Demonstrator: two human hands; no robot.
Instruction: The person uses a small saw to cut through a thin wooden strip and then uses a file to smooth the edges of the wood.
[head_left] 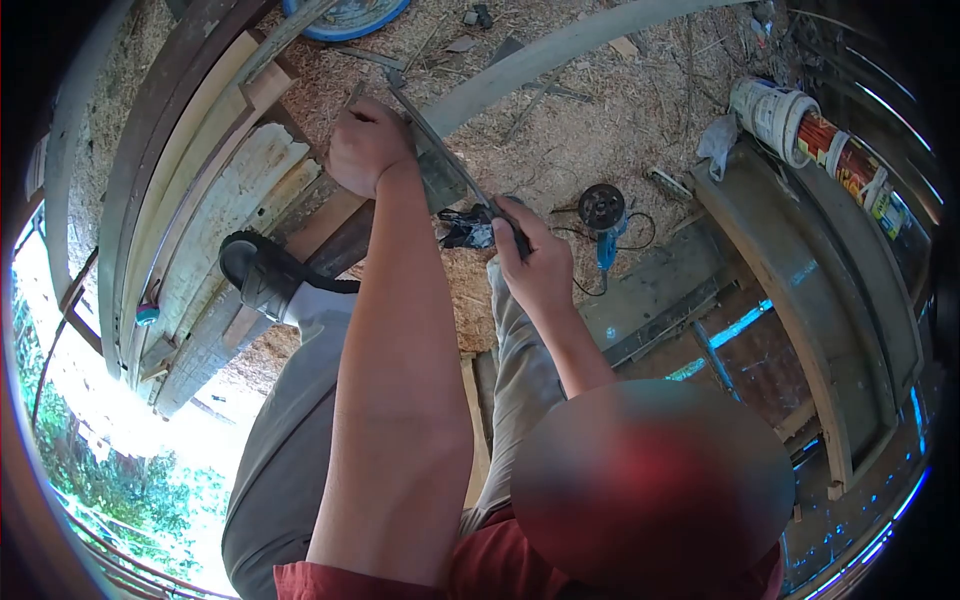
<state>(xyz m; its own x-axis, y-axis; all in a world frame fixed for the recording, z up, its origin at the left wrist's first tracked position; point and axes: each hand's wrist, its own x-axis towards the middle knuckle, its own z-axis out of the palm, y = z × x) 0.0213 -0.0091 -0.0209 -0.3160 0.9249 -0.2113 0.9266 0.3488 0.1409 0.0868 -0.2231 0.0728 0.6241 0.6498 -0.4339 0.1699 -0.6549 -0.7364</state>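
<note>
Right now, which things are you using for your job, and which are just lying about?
In use, it seems:
long thin tool, its dark handle in the right hand, far end beside the left hand

Probably just lying about:
blue angle grinder
white bucket
plastic bag

Via head cam, I log: thin bar [445,153], dark, metal-look, matt. Curved plank [560,48], wood, dull, fairly smooth. Flaky board [235,190], wood, v. rough. Shavings [640,130], wood, matt. Grinder [606,248], blue plastic-look body. Bag [717,143], thin plastic, sl. glossy. Trousers [285,450], cloth, matt.
</note>
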